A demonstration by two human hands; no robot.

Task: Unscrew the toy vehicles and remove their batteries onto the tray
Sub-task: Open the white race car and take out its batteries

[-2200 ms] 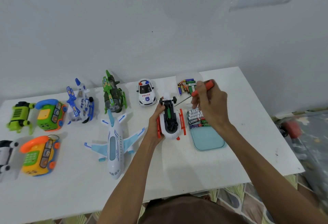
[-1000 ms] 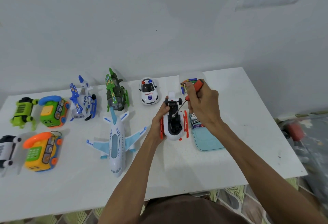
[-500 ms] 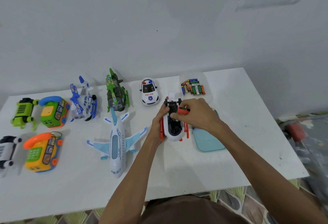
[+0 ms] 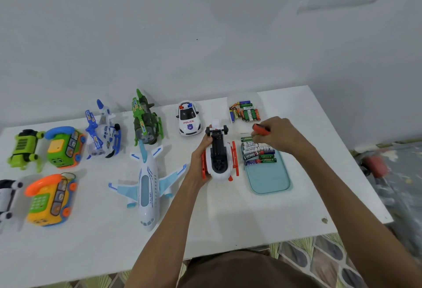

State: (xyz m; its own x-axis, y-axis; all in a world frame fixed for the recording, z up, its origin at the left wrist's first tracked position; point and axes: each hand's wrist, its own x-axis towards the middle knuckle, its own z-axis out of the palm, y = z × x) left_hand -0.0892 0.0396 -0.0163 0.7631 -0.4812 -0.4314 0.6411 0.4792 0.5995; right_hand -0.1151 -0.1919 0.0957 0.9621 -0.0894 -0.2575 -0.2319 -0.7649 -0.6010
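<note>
Black-white toy (image 4: pixel 6 196) cut off left; red object (image 4: pixel 376 165) right blurred.

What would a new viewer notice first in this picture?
The two hands at the table's middle: the left hand grips an upturned white-and-orange toy vehicle, the right hand holds an orange-handled screwdriver over the far end of the blue tray with batteries. Left of them, the white airplane stands out.

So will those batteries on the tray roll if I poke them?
Probably a little: the batteries are round and lie on their sides. The tray seems to have a rim that should stop them. Packed together, they'd likely just bump.
</note>
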